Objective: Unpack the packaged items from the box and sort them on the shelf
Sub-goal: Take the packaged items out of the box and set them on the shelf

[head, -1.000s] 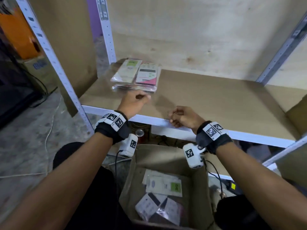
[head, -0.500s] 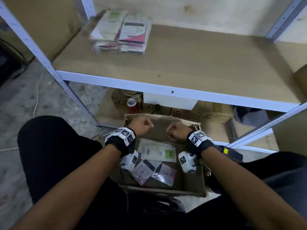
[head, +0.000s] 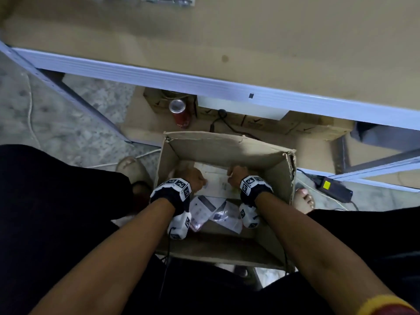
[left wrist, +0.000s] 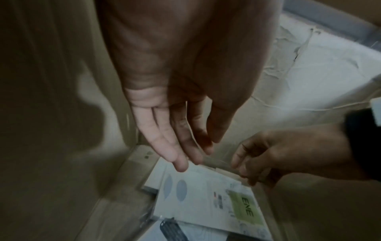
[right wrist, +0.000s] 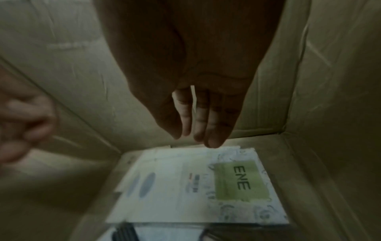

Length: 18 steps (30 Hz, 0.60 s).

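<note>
Head view: both hands have come down from the shelf (head: 227,42) edge into the box (head: 281,178), so a new pick cycle is starting. The left hand (head: 193,177) and right hand (head: 236,173) hover over a white packet (head: 216,183); more packets (head: 213,210) lie nearer the person. A red can (head: 180,113) and a cable (head: 227,123) sit under the shelf, clear of the reach.

Left wrist view: the left hand (left wrist: 181,97) has its fingers extended and apart, holding nothing, tips just above the packet (left wrist: 208,195).

Right wrist view: the right hand (right wrist: 198,101) has its fingers straight and together, empty, just above the packet (right wrist: 185,187). The box walls (right wrist: 319,97) crowd the approach.
</note>
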Each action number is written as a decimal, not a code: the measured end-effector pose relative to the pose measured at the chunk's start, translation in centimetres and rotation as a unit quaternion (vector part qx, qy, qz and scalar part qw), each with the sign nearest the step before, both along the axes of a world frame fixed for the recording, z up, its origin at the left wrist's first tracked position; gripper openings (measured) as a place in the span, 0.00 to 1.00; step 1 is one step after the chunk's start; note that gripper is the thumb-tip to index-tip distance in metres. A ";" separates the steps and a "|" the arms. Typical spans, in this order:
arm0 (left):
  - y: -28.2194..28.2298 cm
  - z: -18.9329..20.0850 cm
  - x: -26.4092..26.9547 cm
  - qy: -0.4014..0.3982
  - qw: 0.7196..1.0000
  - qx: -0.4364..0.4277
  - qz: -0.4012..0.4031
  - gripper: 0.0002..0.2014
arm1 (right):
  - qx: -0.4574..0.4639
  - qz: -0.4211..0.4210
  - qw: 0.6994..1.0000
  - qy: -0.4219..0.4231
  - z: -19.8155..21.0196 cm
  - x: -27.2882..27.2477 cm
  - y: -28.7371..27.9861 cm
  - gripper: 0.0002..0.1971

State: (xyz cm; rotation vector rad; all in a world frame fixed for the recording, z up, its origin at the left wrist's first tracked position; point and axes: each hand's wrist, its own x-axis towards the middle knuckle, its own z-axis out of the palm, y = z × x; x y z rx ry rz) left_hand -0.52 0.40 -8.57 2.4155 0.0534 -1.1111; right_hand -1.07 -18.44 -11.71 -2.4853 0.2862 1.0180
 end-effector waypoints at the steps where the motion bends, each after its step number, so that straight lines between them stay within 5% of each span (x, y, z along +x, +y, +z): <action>1: 0.0 -0.3 -0.1 -0.006 1.000 0.014 -0.006 0.12 | -0.008 0.018 1.000 0.007 -1.0 0.1 0.0 0.18; 5: -0.5 -0.7 -0.2 0.017 0.999 0.040 -0.028 0.18 | -0.040 0.091 0.995 -0.011 -4.0 -0.1 -0.3 0.31; 18: -1.0 -3.9 -0.6 0.075 0.996 0.036 -0.009 0.19 | -0.101 0.106 0.988 -0.053 -6.8 -0.3 0.1 0.36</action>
